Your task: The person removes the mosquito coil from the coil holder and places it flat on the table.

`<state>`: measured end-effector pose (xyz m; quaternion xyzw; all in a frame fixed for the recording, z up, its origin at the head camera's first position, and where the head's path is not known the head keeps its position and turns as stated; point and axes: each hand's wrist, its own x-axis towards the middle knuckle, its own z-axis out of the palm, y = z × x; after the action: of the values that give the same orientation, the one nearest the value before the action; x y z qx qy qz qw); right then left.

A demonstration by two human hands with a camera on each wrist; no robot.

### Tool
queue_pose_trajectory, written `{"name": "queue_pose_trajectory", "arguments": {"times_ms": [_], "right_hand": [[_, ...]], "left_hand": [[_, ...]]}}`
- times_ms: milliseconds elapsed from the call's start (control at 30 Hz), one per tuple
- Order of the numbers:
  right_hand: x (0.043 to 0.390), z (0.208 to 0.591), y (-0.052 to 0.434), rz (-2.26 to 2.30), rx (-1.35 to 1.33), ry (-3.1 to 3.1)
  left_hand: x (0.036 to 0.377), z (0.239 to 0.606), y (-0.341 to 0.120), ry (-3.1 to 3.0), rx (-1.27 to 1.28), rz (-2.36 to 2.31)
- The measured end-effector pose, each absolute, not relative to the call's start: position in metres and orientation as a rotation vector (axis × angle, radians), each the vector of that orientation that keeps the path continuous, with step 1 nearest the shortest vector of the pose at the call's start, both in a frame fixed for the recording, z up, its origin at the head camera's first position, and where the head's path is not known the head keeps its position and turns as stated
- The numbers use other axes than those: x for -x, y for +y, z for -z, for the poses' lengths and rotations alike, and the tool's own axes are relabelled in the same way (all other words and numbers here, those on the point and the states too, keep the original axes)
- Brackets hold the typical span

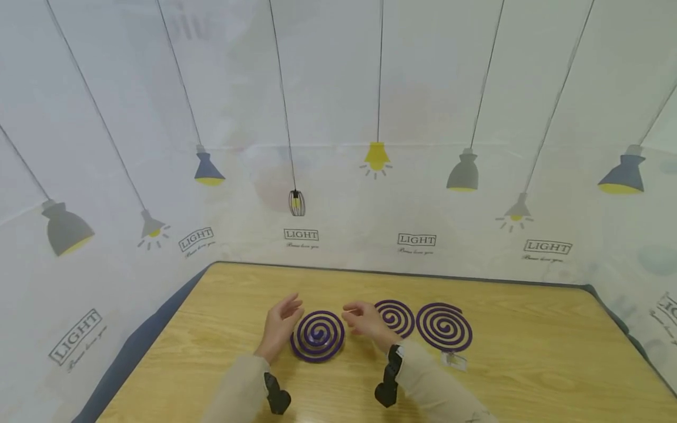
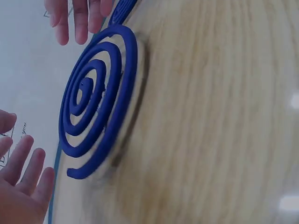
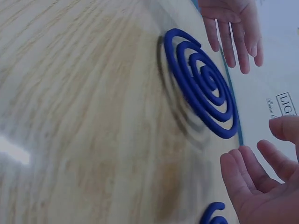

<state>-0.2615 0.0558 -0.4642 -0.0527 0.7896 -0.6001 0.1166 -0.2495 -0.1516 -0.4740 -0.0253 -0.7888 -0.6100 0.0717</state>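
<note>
A purple spiral coil [image 1: 317, 336] lies flat on the wooden table [image 1: 222, 352], between my two hands. My left hand [image 1: 280, 326] hovers just left of it, fingers straight and relaxed, holding nothing. My right hand [image 1: 364, 319] hovers just right of it, fingers loosely bent and empty. In the left wrist view the coil [image 2: 100, 98] fills the middle, with my left hand [image 2: 21, 186] at the bottom left and the right hand's fingers [image 2: 79, 18] at the top. The right wrist view shows the coil [image 3: 201, 86], my right hand [image 3: 257, 182] below it and the left hand [image 3: 233, 28] above.
Two more purple coils lie to the right: a middle coil [image 1: 396, 317] partly behind my right hand and a right coil [image 1: 444, 326]. A small clear packet [image 1: 455, 359] sits in front of the right coil. A printed white curtain [image 1: 338, 147] surrounds the table.
</note>
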Motion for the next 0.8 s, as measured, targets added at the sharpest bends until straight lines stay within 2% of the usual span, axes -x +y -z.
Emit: {"name": "queue_pose_trajectory", "arguments": {"times_ms": [233, 533, 800], "right_hand": [[0.258, 0.485, 0.058, 1.760, 0.225, 2.320], [0.255, 0.486, 0.051, 1.752, 0.309, 2.359], [0.255, 0.487, 0.042, 1.684, 0.284, 2.414]], "left_hand": [[0.244, 0.491, -0.153, -2.383, -0.015, 1.901], [0.245, 0.497, -0.154, -2.427, -0.168, 1.938], [0.242, 0.493, -0.159, -2.458, -0.143, 1.944]]}}
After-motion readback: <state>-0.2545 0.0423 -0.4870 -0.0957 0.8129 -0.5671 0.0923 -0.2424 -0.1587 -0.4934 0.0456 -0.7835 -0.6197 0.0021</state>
